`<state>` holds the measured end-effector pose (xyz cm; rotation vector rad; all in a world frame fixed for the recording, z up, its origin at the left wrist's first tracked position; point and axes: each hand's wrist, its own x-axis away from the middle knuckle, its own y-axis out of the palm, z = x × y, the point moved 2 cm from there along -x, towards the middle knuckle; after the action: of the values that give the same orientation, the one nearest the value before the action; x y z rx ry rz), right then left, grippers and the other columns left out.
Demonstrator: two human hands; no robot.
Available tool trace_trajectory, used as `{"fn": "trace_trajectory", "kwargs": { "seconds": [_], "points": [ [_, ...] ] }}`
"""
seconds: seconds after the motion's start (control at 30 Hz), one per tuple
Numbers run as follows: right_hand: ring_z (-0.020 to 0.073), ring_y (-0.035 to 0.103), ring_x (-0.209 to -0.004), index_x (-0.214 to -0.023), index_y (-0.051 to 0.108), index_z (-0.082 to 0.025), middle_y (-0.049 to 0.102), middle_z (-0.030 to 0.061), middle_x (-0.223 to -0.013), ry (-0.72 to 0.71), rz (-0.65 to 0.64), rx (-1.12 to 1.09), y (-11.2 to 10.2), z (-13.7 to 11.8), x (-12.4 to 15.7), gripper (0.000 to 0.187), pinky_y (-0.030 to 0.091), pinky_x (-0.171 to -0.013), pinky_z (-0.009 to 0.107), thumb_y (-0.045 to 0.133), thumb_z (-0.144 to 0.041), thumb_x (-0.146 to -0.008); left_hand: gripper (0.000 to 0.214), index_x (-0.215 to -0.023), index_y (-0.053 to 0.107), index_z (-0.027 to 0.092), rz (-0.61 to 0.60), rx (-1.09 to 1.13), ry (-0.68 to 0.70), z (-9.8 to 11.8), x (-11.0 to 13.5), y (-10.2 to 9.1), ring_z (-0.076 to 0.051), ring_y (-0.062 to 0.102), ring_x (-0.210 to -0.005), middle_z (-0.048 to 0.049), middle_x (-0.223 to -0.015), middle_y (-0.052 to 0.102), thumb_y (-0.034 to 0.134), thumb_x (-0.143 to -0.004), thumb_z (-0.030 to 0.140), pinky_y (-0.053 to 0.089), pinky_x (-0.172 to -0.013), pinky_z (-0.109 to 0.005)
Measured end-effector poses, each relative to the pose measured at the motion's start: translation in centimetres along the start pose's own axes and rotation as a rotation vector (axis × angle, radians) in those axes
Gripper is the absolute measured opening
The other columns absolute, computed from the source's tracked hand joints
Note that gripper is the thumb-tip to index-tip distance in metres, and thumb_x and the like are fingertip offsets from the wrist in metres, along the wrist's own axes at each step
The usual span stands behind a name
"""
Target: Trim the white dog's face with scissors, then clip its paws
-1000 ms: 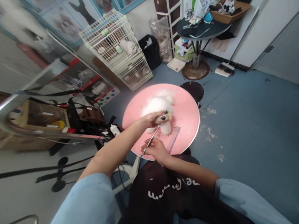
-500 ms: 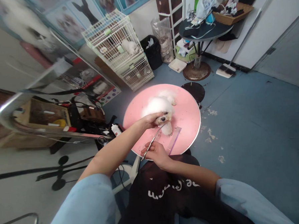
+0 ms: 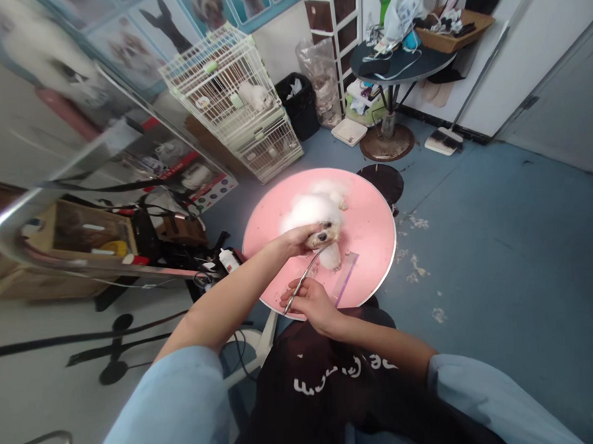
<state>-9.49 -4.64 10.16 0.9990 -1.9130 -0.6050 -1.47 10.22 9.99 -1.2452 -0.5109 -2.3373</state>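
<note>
A small white fluffy dog [image 3: 312, 211] stands on a round pink table [image 3: 371, 225], its face turned toward me. My left hand [image 3: 297, 238] is closed around the dog's muzzle from the left. My right hand [image 3: 310, 302] is closed on a pair of long curved scissors [image 3: 305, 276]; the blades reach up to just below the dog's chin. A clear comb [image 3: 345, 278] with a purple edge lies on the table right of my right hand.
A white wire cage [image 3: 230, 93] with another white dog stands at the back. A box and cables crowd the left behind a metal arm [image 3: 54, 258]. A dark round table [image 3: 397, 61], a black bin [image 3: 300, 102] and a broom [image 3: 444, 141] stand behind. Fur clippings dot the blue floor [image 3: 418, 265].
My right hand and the scissors shifted slightly; the blades now curve closer under the dog's chin. The left hand keeps its hold on the muzzle.
</note>
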Motion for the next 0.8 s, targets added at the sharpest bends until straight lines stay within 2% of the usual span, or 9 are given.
{"fn": "trace_trajectory", "kwargs": {
  "seconds": [0.1, 0.2, 0.33, 0.5, 0.67, 0.8],
  "points": [
    [0.0156, 0.071, -0.067, -0.085, 0.056, -0.02, 0.071, -0.004, -0.068, -0.012, -0.013, -0.017, 0.1, -0.3, 0.1, 0.04, 0.056, -0.065, 0.028, 0.077, -0.018, -0.051, 0.032, -0.092, 0.062, 0.02, 0.055, -0.006, -0.025, 0.1, 0.2, 0.0, -0.012, 0.058, -0.059, 0.0019, -0.067, 0.065, 0.077, -0.066, 0.031, 0.044, -0.059, -0.024],
    [0.0151, 0.071, -0.068, -0.085, 0.056, -0.02, 0.071, -0.0038, -0.069, -0.013, -0.021, -0.023, 0.2, -0.7, 0.0, 0.041, 0.056, -0.066, 0.028, 0.077, -0.018, -0.051, 0.027, -0.088, 0.061, 0.019, 0.069, 0.003, -0.023, 0.2, 0.5, 0.1, -0.011, 0.057, -0.059, 0.0019, -0.067, 0.064, 0.075, -0.067, 0.028, 0.041, -0.059, -0.023],
    [0.015, 0.069, -0.067, -0.086, 0.054, -0.02, 0.07, -0.004, -0.069, 0.005, 0.009, -0.021, 0.1, -0.6, 0.1, 0.041, 0.056, -0.066, 0.028, 0.076, -0.017, -0.051, 0.025, -0.089, 0.062, 0.019, 0.038, 0.008, -0.024, 0.1, 0.7, 0.6, -0.011, 0.056, -0.059, 0.0015, -0.069, 0.065, 0.073, -0.067, 0.024, 0.041, -0.059, -0.023],
    [0.0168, 0.07, -0.072, -0.088, 0.055, -0.02, 0.07, -0.0029, -0.073, -0.03, 0.016, -0.035, -0.2, -0.4, 0.3, 0.043, 0.056, -0.072, 0.033, 0.076, -0.019, -0.051, 0.025, -0.09, 0.064, 0.018, 0.018, 0.011, 0.0, -0.2, 0.2, 0.9, -0.011, 0.056, -0.06, 0.0014, -0.069, 0.065, 0.074, -0.067, 0.022, 0.041, -0.062, -0.024],
    [0.0166, 0.07, -0.073, -0.091, 0.054, -0.02, 0.07, -0.0026, -0.074, -0.023, 0.086, -0.02, -0.5, -0.4, -0.1, 0.043, 0.055, -0.074, 0.033, 0.073, -0.018, -0.051, 0.023, -0.091, 0.066, 0.016, -0.024, 0.038, 0.032, -0.3, -0.7, 0.2, -0.013, 0.059, -0.062, -0.0012, -0.072, 0.067, 0.073, -0.07, 0.023, 0.043, -0.066, -0.025],
    [0.0153, 0.069, -0.074, -0.089, 0.055, -0.02, 0.07, -0.0026, -0.076, -0.048, 0.083, -0.018, -0.5, -1.0, -0.6, 0.042, 0.053, -0.076, 0.032, 0.074, -0.023, -0.052, 0.024, -0.092, 0.066, 0.016, -0.064, 0.058, 0.069, -0.5, -0.9, -0.3, -0.014, 0.06, -0.061, -0.0024, -0.073, 0.068, 0.075, -0.071, 0.025, 0.046, -0.065, -0.026]
  ]
}}
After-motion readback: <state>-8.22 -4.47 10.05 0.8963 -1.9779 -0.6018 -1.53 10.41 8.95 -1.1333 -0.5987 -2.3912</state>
